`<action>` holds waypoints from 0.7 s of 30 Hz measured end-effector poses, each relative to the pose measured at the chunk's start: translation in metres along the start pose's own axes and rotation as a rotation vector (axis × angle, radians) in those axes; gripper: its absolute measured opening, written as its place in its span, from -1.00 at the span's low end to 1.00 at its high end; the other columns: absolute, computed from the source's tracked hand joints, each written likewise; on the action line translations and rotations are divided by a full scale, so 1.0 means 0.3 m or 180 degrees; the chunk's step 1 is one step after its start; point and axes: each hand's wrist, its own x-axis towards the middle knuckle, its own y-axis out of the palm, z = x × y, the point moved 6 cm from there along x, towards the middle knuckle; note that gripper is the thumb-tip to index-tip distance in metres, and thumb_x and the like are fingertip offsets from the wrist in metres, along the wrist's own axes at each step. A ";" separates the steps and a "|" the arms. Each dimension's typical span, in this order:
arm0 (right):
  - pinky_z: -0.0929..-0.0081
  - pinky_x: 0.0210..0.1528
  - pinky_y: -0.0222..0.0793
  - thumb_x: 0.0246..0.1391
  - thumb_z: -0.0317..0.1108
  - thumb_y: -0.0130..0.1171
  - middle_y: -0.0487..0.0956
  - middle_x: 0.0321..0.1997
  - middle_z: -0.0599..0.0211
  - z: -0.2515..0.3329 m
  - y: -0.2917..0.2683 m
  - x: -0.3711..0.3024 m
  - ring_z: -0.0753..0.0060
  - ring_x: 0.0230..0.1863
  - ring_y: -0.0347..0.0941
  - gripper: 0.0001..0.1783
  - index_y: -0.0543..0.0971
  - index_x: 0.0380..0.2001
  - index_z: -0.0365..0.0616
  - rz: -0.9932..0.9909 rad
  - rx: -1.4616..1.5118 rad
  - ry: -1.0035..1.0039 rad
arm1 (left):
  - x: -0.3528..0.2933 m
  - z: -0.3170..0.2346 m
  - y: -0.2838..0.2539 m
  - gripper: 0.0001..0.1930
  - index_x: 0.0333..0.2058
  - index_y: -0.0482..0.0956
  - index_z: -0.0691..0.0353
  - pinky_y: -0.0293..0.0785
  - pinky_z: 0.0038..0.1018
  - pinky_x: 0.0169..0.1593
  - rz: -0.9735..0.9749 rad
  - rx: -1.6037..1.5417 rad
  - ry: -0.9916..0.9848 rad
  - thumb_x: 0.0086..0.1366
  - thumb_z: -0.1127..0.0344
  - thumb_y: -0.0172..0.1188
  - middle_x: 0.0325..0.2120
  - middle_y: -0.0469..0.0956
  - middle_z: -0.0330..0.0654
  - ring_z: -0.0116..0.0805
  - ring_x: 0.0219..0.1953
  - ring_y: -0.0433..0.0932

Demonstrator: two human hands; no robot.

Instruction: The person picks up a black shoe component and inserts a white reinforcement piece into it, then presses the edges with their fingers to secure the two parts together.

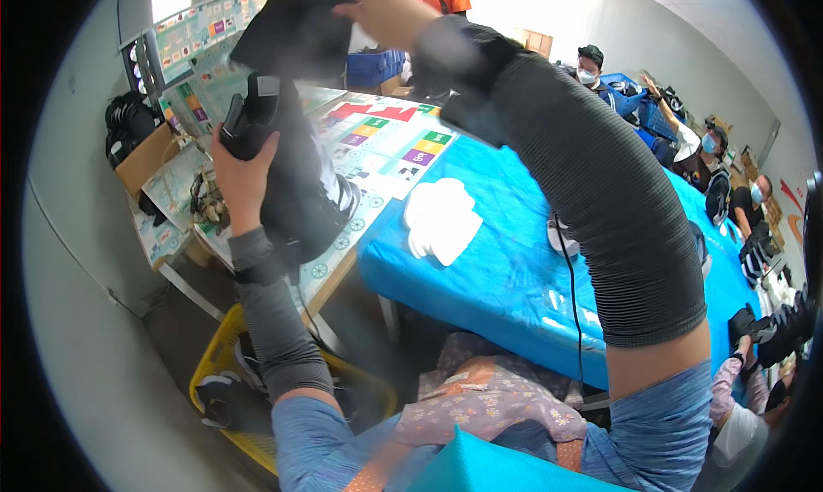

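High up at the far edge, my right hand (381,10) pinches the edge of a black flat panel (296,38), which is blurred. My left hand (241,183) wraps round a black curved object (249,119) with a small grey label, just below the panel. Its exact kind cannot be made out. A tall dark shape (296,205) stands close to that hand on the patterned table (399,153), with white and black stripes at its right side. Part of it is hidden by my left hand.
White flat pads (441,222) are piled on the blue-covered table (514,269), near a white shoe (561,237) and a black cable (573,295). A yellow basket (206,368) holding shoes stands by my left arm. Several masked people work at the right.
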 end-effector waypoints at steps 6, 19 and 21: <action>0.08 0.01 0.49 0.26 -0.20 0.18 0.64 -0.16 -0.04 0.384 0.123 0.056 -0.09 -0.03 0.58 -0.69 0.58 -0.09 -0.21 0.0761 0.0982 -0.0065 | -0.025 0.080 -0.124 -0.10 0.19 0.35 0.45 0.40 -0.20 0.19 -0.0394 0.0339 0.0205 0.05 -0.06 0.52 0.06 0.49 0.17 0.06 0.10 0.50; 0.13 -0.05 0.50 0.31 -0.15 0.08 0.66 -0.13 0.17 0.494 0.134 0.036 0.03 -0.04 0.62 -0.71 0.54 0.02 0.04 0.2087 0.0636 0.0171 | -0.050 0.072 -0.109 -0.27 0.13 0.44 0.41 0.46 -0.27 0.10 0.0072 -0.0125 0.0513 0.03 0.22 0.54 -0.03 0.58 0.08 -0.02 0.00 0.58; 0.11 -0.02 0.49 0.32 -0.13 0.07 0.65 -0.09 0.16 0.506 0.141 0.018 0.01 -0.01 0.61 -0.70 0.54 0.03 0.04 0.1973 0.0683 0.0157 | -0.043 0.162 -0.165 -0.37 0.11 0.48 0.40 0.47 -0.30 0.09 0.1018 -0.0097 -0.0226 0.15 0.19 0.47 -0.02 0.59 0.03 -0.10 -0.02 0.59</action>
